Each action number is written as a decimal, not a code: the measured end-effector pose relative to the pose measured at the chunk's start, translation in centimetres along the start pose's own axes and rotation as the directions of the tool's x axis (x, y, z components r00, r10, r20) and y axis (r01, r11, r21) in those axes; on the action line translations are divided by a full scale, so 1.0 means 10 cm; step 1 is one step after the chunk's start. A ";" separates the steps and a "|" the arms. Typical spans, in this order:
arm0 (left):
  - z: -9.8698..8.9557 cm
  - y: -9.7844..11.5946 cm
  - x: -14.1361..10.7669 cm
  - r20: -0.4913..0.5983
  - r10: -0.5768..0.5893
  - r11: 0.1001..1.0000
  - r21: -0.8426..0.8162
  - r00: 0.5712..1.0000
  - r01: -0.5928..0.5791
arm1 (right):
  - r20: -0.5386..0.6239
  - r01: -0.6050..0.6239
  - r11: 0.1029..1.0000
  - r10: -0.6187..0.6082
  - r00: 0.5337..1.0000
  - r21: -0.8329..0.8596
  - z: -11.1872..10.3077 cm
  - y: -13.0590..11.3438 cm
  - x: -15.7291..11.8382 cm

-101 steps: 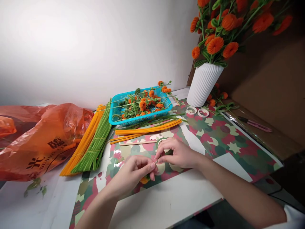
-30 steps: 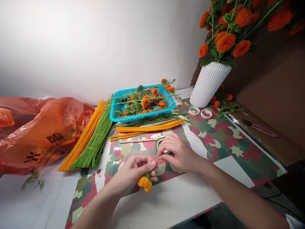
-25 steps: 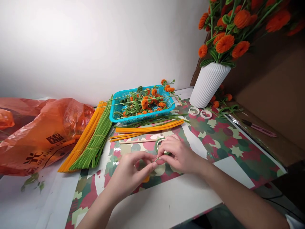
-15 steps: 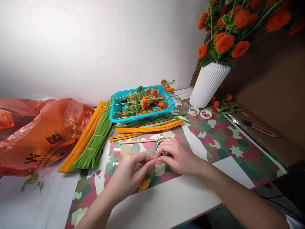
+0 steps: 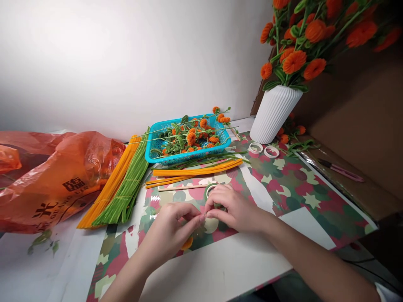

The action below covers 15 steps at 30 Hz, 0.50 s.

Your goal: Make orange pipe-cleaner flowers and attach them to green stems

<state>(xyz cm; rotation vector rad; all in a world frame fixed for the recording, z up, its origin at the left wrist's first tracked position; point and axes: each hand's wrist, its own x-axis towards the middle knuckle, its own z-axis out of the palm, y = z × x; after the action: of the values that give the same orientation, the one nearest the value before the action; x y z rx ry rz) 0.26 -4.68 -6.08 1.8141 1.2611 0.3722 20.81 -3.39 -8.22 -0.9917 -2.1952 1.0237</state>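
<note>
My left hand and my right hand meet fingertip to fingertip over the camouflage-patterned sheet. Each pinches with thumb and fingers; whatever lies between the tips is too small to make out. A bit of an orange-yellow flower shows just below my left hand's fingers, mostly hidden. Behind my right hand stands a roll of green tape, partly covered by the fingers. A thin wooden stick lies beyond my hands, with loose yellow pipe cleaners past it.
A blue basket holds orange flowers and green pieces. To the left lie yellow and green bundles and a red plastic bag. At right are a white vase, two white rings, a pink cutter and white card.
The orange-yellow flower below my left hand is now more hidden and shows slightly farther left. My hands remain together, with their fingertips slightly shifted. The view has moved a little.
</note>
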 end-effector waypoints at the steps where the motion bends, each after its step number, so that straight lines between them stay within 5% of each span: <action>1: 0.00 0.00 0.00 0.008 -0.015 1.000 -0.027 1.000 0.015 | -0.006 -0.015 1.000 0.016 1.000 0.017 0.00 0.00 0.00; 5: -0.04 -0.05 0.00 0.149 -0.090 0.961 -0.247 0.985 0.125 | -0.023 -0.007 0.999 0.008 1.000 0.035 0.00 -0.02 -0.01; 10: -0.05 -0.11 0.01 0.447 -0.072 0.787 -0.524 0.892 0.325 | -0.016 0.052 0.998 -0.051 0.999 0.035 -0.01 -0.03 -0.01; 12: -0.03 -0.10 0.02 0.425 -0.061 0.792 -0.531 0.903 0.303 | -0.017 0.066 0.998 -0.066 0.998 0.012 -0.01 -0.03 -0.01; 15: 0.01 -0.07 0.02 0.228 -0.097 0.892 -0.413 0.969 0.187 | -0.003 0.060 0.998 -0.060 0.998 -0.022 -0.02 -0.03 -0.01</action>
<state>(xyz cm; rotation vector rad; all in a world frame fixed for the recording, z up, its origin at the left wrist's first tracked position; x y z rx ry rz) 0.01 -4.52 -6.74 1.3359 1.0622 0.3436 20.89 -3.49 -7.92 -0.9306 -2.2242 0.9719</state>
